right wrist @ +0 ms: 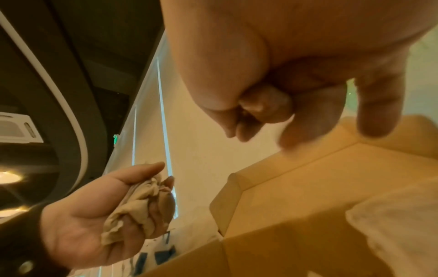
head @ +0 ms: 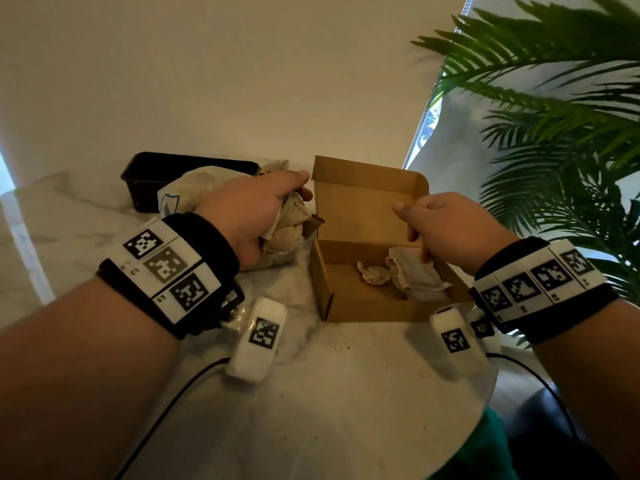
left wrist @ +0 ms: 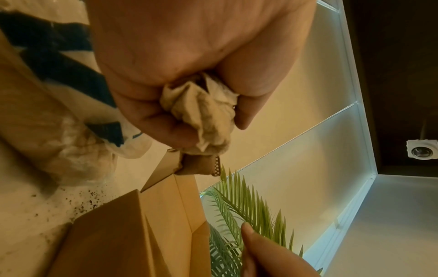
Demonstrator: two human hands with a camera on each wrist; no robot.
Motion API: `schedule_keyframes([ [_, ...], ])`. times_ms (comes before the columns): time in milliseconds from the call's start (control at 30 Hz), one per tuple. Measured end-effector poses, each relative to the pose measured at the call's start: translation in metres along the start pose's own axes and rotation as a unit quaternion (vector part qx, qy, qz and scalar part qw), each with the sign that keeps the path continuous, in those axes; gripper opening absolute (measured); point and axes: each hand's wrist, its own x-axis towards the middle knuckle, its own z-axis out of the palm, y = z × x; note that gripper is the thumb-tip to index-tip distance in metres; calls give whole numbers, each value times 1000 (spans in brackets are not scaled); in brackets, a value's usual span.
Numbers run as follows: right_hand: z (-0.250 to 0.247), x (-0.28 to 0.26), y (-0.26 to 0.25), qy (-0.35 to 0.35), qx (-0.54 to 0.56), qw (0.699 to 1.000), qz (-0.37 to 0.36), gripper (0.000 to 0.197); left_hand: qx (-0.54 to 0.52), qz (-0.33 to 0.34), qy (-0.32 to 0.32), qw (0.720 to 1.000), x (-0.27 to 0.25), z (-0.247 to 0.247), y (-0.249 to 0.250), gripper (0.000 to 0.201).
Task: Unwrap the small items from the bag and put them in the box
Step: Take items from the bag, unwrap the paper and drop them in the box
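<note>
A right hand (right wrist: 296, 84) with loosely curled fingers hovers over an open brown cardboard box (right wrist: 296, 187), while a left hand (right wrist: 99, 215) grips crumpled beige wrapping paper (right wrist: 135, 209).

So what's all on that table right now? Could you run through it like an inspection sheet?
Surface: pale marble table, dark crumbs scattered in front of the box.
Job's things: open cardboard box holding two pale crumpled pieces; printed bag lying left of it.
Clutter: black tray behind the bag.
Hands: left hand grips a crumpled wrapping beside the box; right hand hovers over the box, fingers loosely curled, nothing seen in it.
Cables: black cable runs from each wrist unit.
Surroundings: plain wall, palm plant at right, window blind.
</note>
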Motion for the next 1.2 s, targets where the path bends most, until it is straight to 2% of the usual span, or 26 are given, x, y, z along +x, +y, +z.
schedule_keyframes([
  [67, 4, -3, -12, 4, 44, 998, -45, 37, -21, -4, -12, 1000, -2, 0, 2, 33],
  [133, 10, -5, -28, -28, 69, 993, -88, 16, -45, -15, -29, 998, -3, -1, 3, 37],
  [200, 20, -2, -44, -63, 131, 983, -111, 18, -72, -20, -36, 997, -5, -1, 5, 39],
  [300, 34, 0, -63, -97, 253, 957, -108, 14, -118, -20, -35, 992, -4, -3, 9, 38],
  [433, 54, 2, -68, -79, 341, 930, -109, 15, -138, -23, -43, 989, -3, -6, 11, 36],
  [567, 65, 2, -57, -57, 408, 908, -80, 11, -126, -31, -51, 990, -2, -6, 9, 35],
  [767, 67, 1, -40, -87, 568, 818, 2, 14, -93, -51, -57, 993, -5, -2, 9, 35],
  [867, 66, 2, -33, -87, 596, 798, 25, 16, -68, -70, -73, 992, -8, -2, 9, 34],
  [1000, 63, 1, -32, -81, 653, 751, 52, 20, -41, -96, -97, 990, -11, -3, 10, 32],
  [1100, 61, 1, -32, -69, 681, 727, 55, 26, -29, -103, -95, 990, -13, -2, 8, 37],
  [1200, 61, 0, -32, -53, 715, 695, 60, 24, -29, -104, -84, 991, -12, -1, 7, 43],
])
